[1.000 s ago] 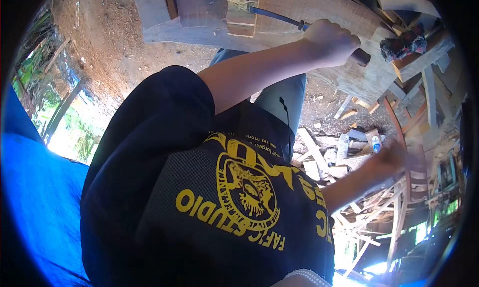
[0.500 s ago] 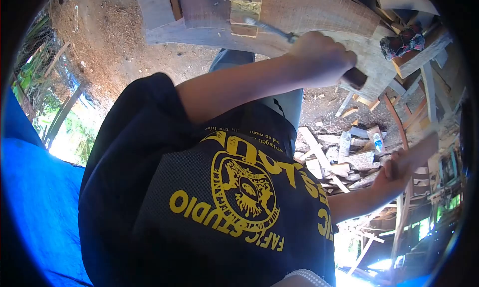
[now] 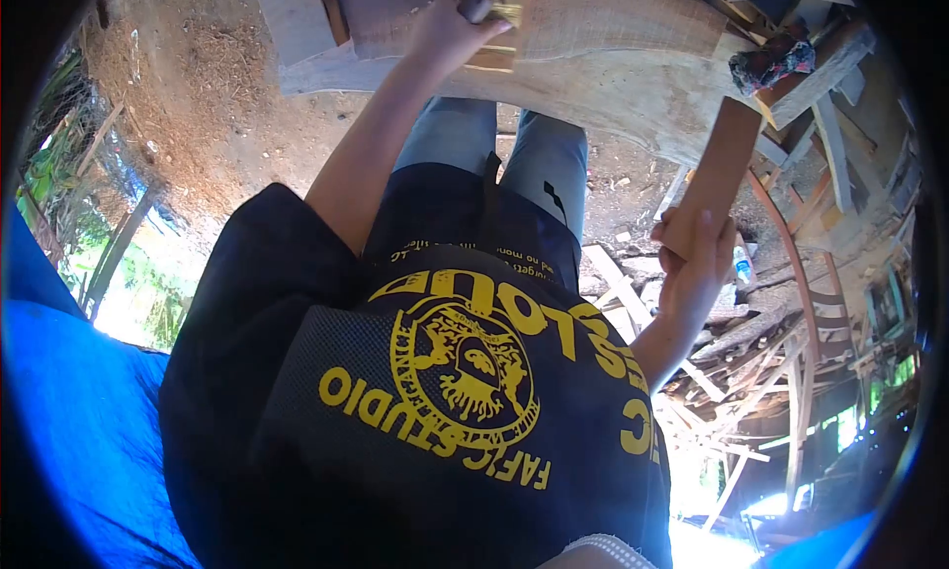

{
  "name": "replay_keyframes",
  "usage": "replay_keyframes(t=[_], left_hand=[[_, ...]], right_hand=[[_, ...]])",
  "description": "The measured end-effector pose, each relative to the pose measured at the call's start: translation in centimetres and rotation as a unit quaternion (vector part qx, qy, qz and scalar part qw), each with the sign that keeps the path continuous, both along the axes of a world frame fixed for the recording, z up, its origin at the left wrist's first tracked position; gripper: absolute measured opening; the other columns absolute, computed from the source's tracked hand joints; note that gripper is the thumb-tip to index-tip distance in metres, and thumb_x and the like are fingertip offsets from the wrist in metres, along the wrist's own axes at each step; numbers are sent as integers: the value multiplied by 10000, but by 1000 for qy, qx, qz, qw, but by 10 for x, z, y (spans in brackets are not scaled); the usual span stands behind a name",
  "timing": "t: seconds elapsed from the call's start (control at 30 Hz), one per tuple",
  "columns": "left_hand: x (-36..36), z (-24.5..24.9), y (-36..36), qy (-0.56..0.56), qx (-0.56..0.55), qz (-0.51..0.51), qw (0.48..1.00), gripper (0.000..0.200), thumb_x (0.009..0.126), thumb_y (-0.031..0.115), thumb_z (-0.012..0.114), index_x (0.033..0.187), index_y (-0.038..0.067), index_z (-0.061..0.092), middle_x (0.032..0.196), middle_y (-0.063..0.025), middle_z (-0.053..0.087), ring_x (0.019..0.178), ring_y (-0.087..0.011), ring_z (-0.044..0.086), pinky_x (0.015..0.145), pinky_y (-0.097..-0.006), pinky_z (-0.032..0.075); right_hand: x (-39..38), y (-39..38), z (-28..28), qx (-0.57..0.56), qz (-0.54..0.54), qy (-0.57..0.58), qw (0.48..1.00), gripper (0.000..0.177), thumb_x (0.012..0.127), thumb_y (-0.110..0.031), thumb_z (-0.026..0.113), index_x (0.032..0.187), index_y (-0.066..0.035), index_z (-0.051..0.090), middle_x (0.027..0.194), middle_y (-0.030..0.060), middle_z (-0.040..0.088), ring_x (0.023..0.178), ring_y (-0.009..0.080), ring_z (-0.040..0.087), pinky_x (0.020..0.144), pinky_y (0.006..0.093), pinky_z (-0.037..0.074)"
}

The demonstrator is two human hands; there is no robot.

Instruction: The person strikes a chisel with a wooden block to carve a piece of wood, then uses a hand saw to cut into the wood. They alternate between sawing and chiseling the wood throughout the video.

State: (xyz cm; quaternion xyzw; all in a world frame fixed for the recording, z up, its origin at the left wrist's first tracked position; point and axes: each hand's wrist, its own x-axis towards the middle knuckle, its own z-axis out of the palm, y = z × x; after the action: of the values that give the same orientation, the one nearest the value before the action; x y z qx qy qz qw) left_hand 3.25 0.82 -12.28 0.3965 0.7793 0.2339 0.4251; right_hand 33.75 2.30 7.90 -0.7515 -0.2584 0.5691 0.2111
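My left hand [image 3: 457, 37] is closed around a chisel [image 3: 475, 2]; its dark handle end shows above the fist and its blade is hidden. It is over a light, grooved piece of wood [image 3: 504, 47] lying on a large plank [image 3: 593, 70]. My right hand [image 3: 697, 253] grips the lower end of a flat, brown wooden block [image 3: 727, 164], held up to the right and apart from the chisel.
A dark, bundled object [image 3: 771, 67] sits at the plank's right end, by stacked timber [image 3: 825, 75]. Wood offcuts and a plastic bottle [image 3: 742, 264] lie on the ground to the right. Blue sheeting [image 3: 79, 421] is at the left.
My left hand has moved left and forward with the chisel, now over the grooved wood. My right hand has brought the wooden block inward and forward from the far right.
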Motion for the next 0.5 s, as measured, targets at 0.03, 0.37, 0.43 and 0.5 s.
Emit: replay_keyframes(t=[0.03,0.37,0.43,0.5], left_hand=[[8,-3,6,-2,4,2,1000,607,751,209,759,1212,28,408,976,-109,583,836,-227,593,747,-367,483],[103,82,33,50,-36,-231,971,273,800,302,669,972,93,631,859,-115,660,826,-315,660,750,-432,525],[131,107,42,32,-7,-417,908,237,749,158,656,977,99,631,888,-97,669,817,-262,680,710,-400,546],[164,97,43,27,68,-469,880,229,774,237,672,954,97,646,834,-99,684,775,-255,686,678,-392,544]], right_hand=[[-1,-3,-1,1,8,5,1000,268,945,-234,519,1071,-13,438,760,134,619,568,136,599,399,189,329],[25,-5,16,37,6,-7,999,332,961,-222,488,1180,12,398,924,189,627,683,183,635,447,202,362],[38,-5,13,25,8,31,999,454,959,-188,487,1324,33,332,1125,220,580,865,229,639,527,224,431],[51,-8,9,30,-24,71,997,464,952,-171,501,1331,36,331,1149,222,567,909,247,628,549,240,450]])
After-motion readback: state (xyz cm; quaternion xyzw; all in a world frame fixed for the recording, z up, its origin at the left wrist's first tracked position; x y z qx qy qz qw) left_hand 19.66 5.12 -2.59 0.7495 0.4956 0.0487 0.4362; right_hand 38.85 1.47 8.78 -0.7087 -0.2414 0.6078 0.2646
